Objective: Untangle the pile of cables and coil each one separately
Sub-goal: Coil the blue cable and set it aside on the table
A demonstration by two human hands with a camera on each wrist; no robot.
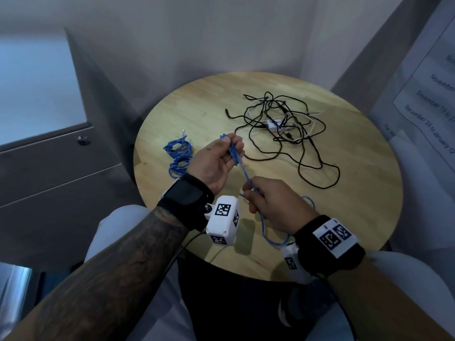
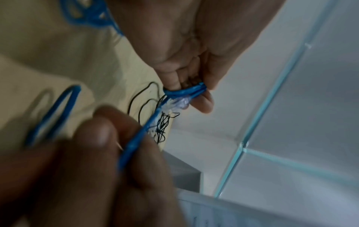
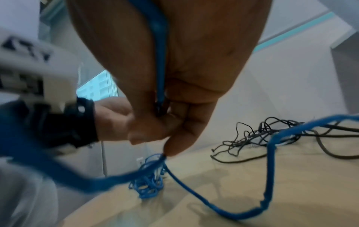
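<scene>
A round table of pale wood with a smooth, lightly grained top fills the middle of the head view, set against plain grey walls. To the left stands a grey metal cabinet with a small round lock, and to the right a sheet of printed paper hangs on the wall.

On the far right part of the table lies the pile of cables — thin black cords looping loosely over one another, with a white cord and a small white block caught among them. One black loop trails out toward the near edge. Well apart from it, on the left side, two small blue coils lie just beside each other, each a tight bundle of matte, slightly ribbed cord.

A third blue cable is stretched between the hands above the table. The left hand is raised palm up, its fingers curled round several folded turns of the cable, with a clear plastic plug just below the fingertips. The right hand pinches the same cable lower down between thumb and fingers, the rest curled in. From there the cable's loose tail curves across the tabletop by the near edge.

Both wrists wear black straps carrying white boxes with black square patterns.
</scene>
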